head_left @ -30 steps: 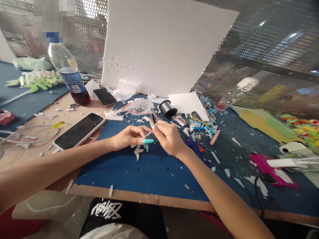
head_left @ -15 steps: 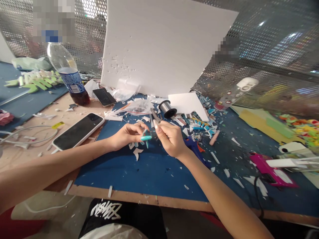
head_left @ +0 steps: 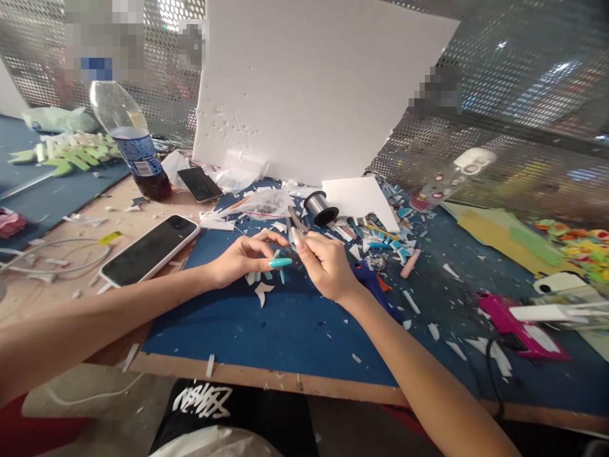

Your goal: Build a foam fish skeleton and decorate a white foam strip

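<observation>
Nearest to the person, on the wooden tabletop covered with dark blue sheet (head_left: 228, 333), a pointed white scrap (head_left: 263, 292) lies just before the hands. Above it the left hand (head_left: 240, 257) has a narrow grip, with a small thin turquoise piece (head_left: 281, 263) at the thumb tip. The right hand (head_left: 326, 260) is beside it, its fingers folded closely; what this grip contains, I cannot tell. Compared with one second ago, the gap between the fingertips and the turquoise piece has become a little wider, so I judge that the piece rests with the left hand alone. Behind the hands, a black spool of silvery wire or thread (head_left: 321, 208) lies on its side, and farther stands a large white foam-like board (head_left: 314, 89).
</observation>
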Available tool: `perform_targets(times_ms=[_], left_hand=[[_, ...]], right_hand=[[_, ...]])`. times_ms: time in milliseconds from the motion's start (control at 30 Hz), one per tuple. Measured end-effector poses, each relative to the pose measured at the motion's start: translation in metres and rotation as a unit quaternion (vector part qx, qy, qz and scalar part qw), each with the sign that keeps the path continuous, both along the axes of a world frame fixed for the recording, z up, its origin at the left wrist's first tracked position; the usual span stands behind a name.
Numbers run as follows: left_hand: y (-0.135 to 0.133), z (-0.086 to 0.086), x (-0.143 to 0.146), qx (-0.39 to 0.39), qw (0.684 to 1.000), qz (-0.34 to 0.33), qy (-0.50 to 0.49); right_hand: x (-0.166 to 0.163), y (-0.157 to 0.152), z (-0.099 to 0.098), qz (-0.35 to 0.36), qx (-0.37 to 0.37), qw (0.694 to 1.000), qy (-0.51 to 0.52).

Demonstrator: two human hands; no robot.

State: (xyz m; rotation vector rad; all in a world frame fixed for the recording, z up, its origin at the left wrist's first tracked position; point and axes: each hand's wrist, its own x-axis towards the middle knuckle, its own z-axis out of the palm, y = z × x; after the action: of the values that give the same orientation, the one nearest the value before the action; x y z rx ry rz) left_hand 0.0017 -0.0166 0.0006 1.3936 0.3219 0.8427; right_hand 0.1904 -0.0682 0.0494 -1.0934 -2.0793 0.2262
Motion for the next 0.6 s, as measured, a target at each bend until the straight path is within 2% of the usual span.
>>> perform_targets(times_ms=[133,333,600], left_hand=[[0.0,0.006,0.0,0.05,0.998,0.01,0.029],[-0.004,0.012,0.004,0.026,0.998,-0.028,0.056],[-0.004,0.008,0.004,0.003,0.996,-0.023,0.086]], right_hand=[[-0.002,0.001,-0.002,0.006,-0.049,0.997,-0.053],[-0.005,0.002,-0.003,0.034,-0.033,0.994,-0.097],[-0.008,0.004,-0.013,0.0,-0.038,0.989,-0.146]])
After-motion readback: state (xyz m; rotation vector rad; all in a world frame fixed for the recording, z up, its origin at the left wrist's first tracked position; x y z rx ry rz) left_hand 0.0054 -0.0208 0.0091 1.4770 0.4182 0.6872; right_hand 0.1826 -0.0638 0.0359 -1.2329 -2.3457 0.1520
